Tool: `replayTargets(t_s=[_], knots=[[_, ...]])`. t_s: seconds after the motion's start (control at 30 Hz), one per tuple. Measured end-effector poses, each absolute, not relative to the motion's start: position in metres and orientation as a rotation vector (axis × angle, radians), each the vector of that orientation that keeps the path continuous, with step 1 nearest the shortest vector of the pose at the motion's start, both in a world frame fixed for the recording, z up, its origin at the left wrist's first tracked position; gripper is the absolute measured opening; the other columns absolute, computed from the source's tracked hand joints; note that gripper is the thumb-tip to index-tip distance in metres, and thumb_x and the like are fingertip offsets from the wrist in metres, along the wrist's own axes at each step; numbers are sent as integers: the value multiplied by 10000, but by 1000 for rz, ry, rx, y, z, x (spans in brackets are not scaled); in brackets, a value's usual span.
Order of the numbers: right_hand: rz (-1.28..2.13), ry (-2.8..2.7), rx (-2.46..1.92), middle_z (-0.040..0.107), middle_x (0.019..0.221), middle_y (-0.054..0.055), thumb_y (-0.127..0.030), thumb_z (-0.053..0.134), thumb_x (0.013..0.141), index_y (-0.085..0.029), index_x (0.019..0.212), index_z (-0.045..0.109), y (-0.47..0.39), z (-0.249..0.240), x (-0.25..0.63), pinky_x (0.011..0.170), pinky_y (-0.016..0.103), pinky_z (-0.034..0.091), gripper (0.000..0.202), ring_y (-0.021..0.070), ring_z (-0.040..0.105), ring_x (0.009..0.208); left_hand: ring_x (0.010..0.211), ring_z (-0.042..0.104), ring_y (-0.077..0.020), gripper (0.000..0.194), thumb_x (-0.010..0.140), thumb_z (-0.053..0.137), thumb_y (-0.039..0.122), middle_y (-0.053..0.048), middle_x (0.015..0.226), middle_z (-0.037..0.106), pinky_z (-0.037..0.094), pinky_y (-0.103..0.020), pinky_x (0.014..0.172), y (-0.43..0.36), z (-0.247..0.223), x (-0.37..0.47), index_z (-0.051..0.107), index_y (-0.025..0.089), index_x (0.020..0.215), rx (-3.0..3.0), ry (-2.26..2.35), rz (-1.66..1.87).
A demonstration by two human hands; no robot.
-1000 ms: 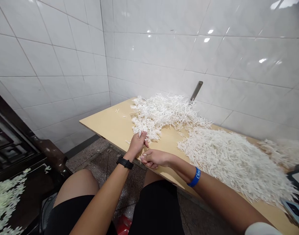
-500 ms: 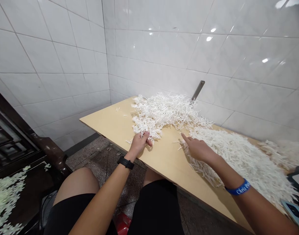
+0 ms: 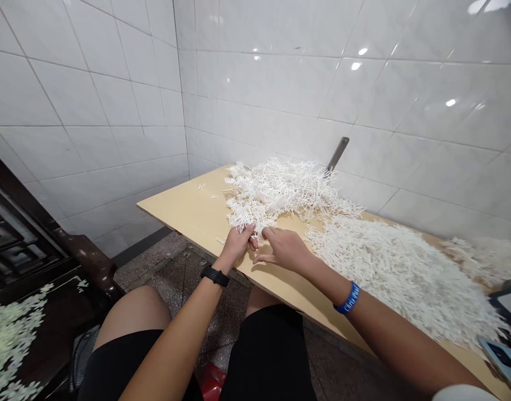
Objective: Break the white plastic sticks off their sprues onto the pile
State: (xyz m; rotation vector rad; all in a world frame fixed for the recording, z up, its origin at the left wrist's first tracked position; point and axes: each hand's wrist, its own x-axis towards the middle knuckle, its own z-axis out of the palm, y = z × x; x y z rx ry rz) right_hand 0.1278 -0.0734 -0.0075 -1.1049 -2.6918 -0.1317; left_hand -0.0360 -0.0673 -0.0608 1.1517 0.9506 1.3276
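My left hand (image 3: 237,245) is closed at the near edge of a tangled heap of white branching plastic pieces (image 3: 276,186), thumb pressed over its fingers. White sprigs (image 3: 251,216) stick out above that grip; exactly how many it holds is hidden. Just to its right, my right hand (image 3: 286,249) hovers over the board with thumb and index finger apart, and nothing shows between them. A wide spread of loose white plastic pieces (image 3: 399,273) lies behind and to the right of my right hand.
The light wooden board (image 3: 184,203) reaches the tiled wall (image 3: 259,106). A metal strip (image 3: 337,155) stands up behind the heap. Pale plastic flowers (image 3: 15,328) lie at lower left by a dark carved chair (image 3: 88,253). At lower right is a phone-like light-blue object (image 3: 504,359).
My right hand has moved left from the edge of the loose pieces to beside my left hand, and its thumb and index finger are now spread. My left hand has stayed in place.
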Motion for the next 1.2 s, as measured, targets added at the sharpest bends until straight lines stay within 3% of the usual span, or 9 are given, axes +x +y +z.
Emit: replayTargets(t_s=[0.13, 0.37, 0.53, 0.73, 0.87, 0.93, 1.07, 1.2], knots=[[-130, -2702, -955, 627, 772, 94, -558, 610, 859, -194, 858, 536, -55, -16, 118, 580, 271, 287, 372, 217, 551, 676, 402, 487, -102, 506, 783, 611, 569, -20, 450, 541, 403, -237, 466, -65, -60, -36, 579, 140, 518, 1134, 912, 1333], [17, -2817, -875, 628, 711, 43, -372, 592, 922, -201, 802, 570, -53, -17, 120, 565, 254, 241, 210, 167, 517, 613, 412, 459, -94, 552, 787, 617, 554, -8, 391, 472, 380, -236, 498, -64, -64, -38, 529, 152, 419, 1174, 926, 1349], [30, -2817, -950, 615, 681, 42, -255, 471, 965, -196, 760, 557, -56, -25, 129, 561, 259, 211, 230, 155, 491, 584, 419, 415, -87, 575, 799, 609, 552, 29, 378, 386, 375, -242, 525, -66, -63, -40, 426, 181, 400, 1241, 926, 1351], [101, -2660, -1085, 560, 631, 23, -592, 528, 881, -188, 730, 504, -64, -26, 134, 547, 259, 206, 432, 146, 456, 555, 407, 399, -80, 457, 772, 643, 546, 36, 406, 453, 311, -231, 476, -69, -59, -38, 498, 171, 555, 1127, 883, 1317], [467, -2328, -1268, 528, 601, 6, -664, 349, 919, -185, 677, 478, -63, -18, 128, 529, 256, 262, 552, 127, 440, 528, 439, 422, -70, 464, 789, 638, 531, 17, 453, 498, 336, -224, 512, -69, -58, -40, 522, 151, 548, 1155, 849, 1287], [755, -2245, -1335, 544, 603, 18, -703, 345, 896, -176, 642, 496, -57, -14, 126, 521, 258, 293, 605, 125, 451, 529, 439, 412, -67, 477, 794, 630, 535, 11, 460, 506, 332, -224, 510, -69, -57, -40, 534, 145, 536, 1194, 845, 1296], [1469, -2130, -1310, 571, 644, 18, -716, 571, 775, -145, 735, 618, -48, -9, 127, 473, 239, 317, 574, 95, 434, 496, 455, 428, -79, 472, 778, 642, 543, 12, 469, 505, 331, -226, 505, -70, -56, -39, 550, 144, 542, 1215, 822, 1313], [1816, -1880, -1131, 580, 699, 4, -571, 764, 688, -139, 826, 663, -50, -12, 128, 461, 199, 320, 465, 66, 439, 516, 463, 432, -81, 515, 788, 618, 560, 13, 457, 482, 350, -230, 516, -71, -54, -39, 519, 148, 496, 1246, 847, 1325]])
